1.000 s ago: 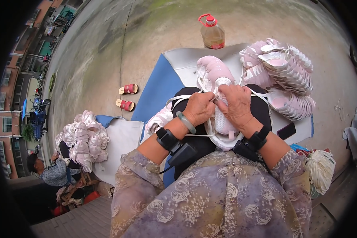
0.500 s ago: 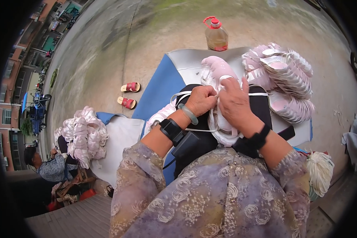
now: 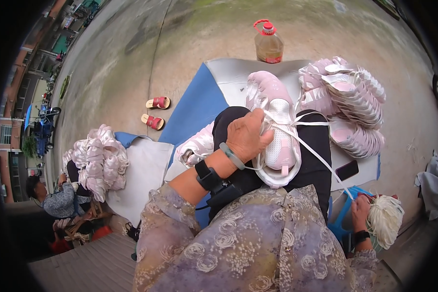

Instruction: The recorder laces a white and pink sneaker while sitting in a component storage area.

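A pink-and-white shoe upper [image 3: 281, 146] lies lengthwise across my lap, its heel end toward me. My left hand [image 3: 247, 136] is closed at the left edge of its opening, thumb and fingers gripping the upper; whether lace is also pinched there is hidden. A white shoelace [image 3: 321, 158] crosses the upper and stretches taut to my right hand [image 3: 360, 212]. That hand is out at the lower right, closed on the lace, beside a bundle of white laces [image 3: 385, 221]. Another lace end runs right, over my knee, to the nested uppers.
Nested pink-white uppers [image 3: 353, 97] are stacked at right, near a dark phone [image 3: 347, 170]. Another upper [image 3: 197, 148] lies left of my knee. Beyond the blue-and-white sheet [image 3: 192, 104] stands a red-capped bottle [image 3: 268, 44]. Red slippers [image 3: 153, 121] lie left; a person [image 3: 63, 202] sits by another pile.
My right hand has left the upper and swung far right and toward me, drawing the lace out straight. My left hand stays at the upper, whose opening is now uncovered.
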`<control>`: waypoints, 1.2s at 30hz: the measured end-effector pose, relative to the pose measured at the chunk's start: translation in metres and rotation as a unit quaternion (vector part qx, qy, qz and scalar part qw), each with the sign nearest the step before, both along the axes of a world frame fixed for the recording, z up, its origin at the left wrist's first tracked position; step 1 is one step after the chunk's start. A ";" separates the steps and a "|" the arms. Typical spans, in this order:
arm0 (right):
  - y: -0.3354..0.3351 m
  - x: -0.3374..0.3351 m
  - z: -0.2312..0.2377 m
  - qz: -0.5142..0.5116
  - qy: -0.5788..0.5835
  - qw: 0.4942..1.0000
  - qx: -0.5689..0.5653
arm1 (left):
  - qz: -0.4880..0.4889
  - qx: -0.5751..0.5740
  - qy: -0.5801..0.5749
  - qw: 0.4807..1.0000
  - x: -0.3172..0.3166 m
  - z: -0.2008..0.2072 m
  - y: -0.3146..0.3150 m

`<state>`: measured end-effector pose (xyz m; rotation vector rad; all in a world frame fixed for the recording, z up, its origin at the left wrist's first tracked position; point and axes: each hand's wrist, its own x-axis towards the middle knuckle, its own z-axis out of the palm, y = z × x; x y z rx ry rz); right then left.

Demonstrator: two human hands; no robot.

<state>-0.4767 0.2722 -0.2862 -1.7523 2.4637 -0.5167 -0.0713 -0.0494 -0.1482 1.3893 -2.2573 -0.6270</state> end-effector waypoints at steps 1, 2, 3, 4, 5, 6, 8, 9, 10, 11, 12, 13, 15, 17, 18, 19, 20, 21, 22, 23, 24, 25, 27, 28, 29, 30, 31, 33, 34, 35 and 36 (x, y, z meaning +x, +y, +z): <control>-0.019 0.014 0.008 0.061 -0.003 0.997 0.053 | -0.016 -0.061 0.019 0.998 -0.001 -0.001 0.000; -0.041 0.031 0.018 0.123 -0.006 0.987 0.105 | -0.018 -0.060 0.015 0.998 -0.003 0.000 -0.002; -0.067 0.048 0.032 0.138 -0.035 0.988 0.062 | -0.042 -0.089 -0.003 0.995 -0.006 0.002 -0.006; -0.096 0.066 0.046 0.153 -0.065 0.986 0.017 | -0.066 -0.118 -0.022 0.991 -0.008 0.004 -0.010; -0.119 0.077 0.059 0.162 -0.085 0.983 -0.002 | -0.070 -0.119 -0.024 0.990 -0.009 0.003 -0.015; -0.141 0.088 0.069 0.172 -0.107 0.979 -0.020 | -0.090 -0.109 -0.041 0.989 -0.010 0.001 -0.019; -0.177 0.112 0.081 0.201 -0.138 0.965 -0.096 | -0.116 -0.098 -0.061 0.987 -0.013 0.001 -0.021; -0.193 0.126 0.092 0.214 -0.145 0.959 -0.113 | -0.116 -0.074 -0.065 0.988 -0.015 0.004 -0.021; -0.208 0.139 0.102 0.231 -0.153 0.952 -0.130 | -0.112 -0.050 -0.071 0.990 -0.015 0.007 -0.020; -0.221 0.149 0.110 0.230 -0.155 0.952 -0.131 | -0.113 -0.049 -0.074 0.990 -0.016 0.006 -0.019; -0.234 0.158 0.116 0.258 -0.157 0.940 -0.160 | -0.113 -0.038 -0.072 0.990 -0.015 0.004 -0.019; -0.241 0.166 0.119 0.285 -0.159 0.926 -0.190 | -0.115 -0.026 -0.071 0.990 -0.015 0.004 -0.019; -0.248 0.178 0.118 0.292 -0.189 0.926 -0.146 | -0.109 0.010 -0.075 0.991 -0.015 0.011 -0.022; -0.253 0.186 0.121 0.315 -0.213 0.921 -0.084 | -0.102 0.046 -0.078 0.991 -0.012 0.012 -0.029; -0.254 0.188 0.119 0.315 -0.214 0.921 -0.084 | -0.102 0.015 -0.027 0.994 -0.009 0.011 -0.032; -0.254 0.190 0.116 0.316 -0.214 0.919 -0.093 | -0.102 -0.017 0.024 0.994 -0.005 0.011 -0.036; -0.254 0.191 0.114 0.318 -0.214 0.918 -0.103 | -0.103 -0.017 0.024 0.994 -0.001 0.011 -0.041; -0.253 0.190 0.115 0.317 -0.214 0.918 -0.102 | -0.105 0.072 0.039 0.991 0.003 0.014 -0.047; -0.252 0.189 0.116 0.330 -0.217 0.915 -0.087 | -0.107 0.160 0.055 0.980 0.007 0.016 -0.052; -0.250 0.186 0.118 0.342 -0.219 0.911 -0.072 | -0.113 0.169 0.099 0.974 0.010 0.016 -0.054; -0.246 0.184 0.121 0.341 -0.219 0.912 -0.071 | -0.114 0.170 0.099 0.974 0.014 0.019 -0.058; -0.240 0.182 0.125 0.334 -0.205 0.918 -0.060 | -0.099 0.282 0.172 0.939 0.016 0.023 -0.061; -0.224 0.173 0.129 0.326 -0.185 0.925 -0.064 | -0.084 0.388 0.241 0.886 0.020 0.025 -0.063; -0.213 0.164 0.131 0.314 -0.174 0.932 -0.052 | -0.068 0.434 0.286 0.852 0.021 0.024 -0.063; -0.201 0.155 0.134 0.302 -0.163 0.939 -0.039 | -0.053 0.477 0.328 0.813 0.023 0.023 -0.063; -0.190 0.146 0.137 0.302 -0.138 0.941 -0.059 | -0.049 0.476 0.330 0.814 0.025 0.021 -0.061; -0.175 0.136 0.139 0.296 -0.109 0.946 -0.077 | -0.050 0.492 0.341 0.799 0.023 0.014 -0.059; -0.141 0.114 0.134 0.289 -0.055 0.952 -0.078 | -0.043 0.507 0.353 0.786 0.019 0.007 -0.053; -0.123 0.104 0.135 0.280 -0.033 0.957 -0.065 | -0.034 0.492 0.345 0.799 0.016 0.004 -0.049; -0.107 0.096 0.134 0.271 -0.011 0.961 -0.052 | -0.024 0.476 0.336 0.812 0.014 0.002 -0.046; -0.089 0.088 0.127 0.271 -0.011 0.961 -0.051 | -0.024 0.477 0.337 0.811 0.013 0.000 -0.043</control>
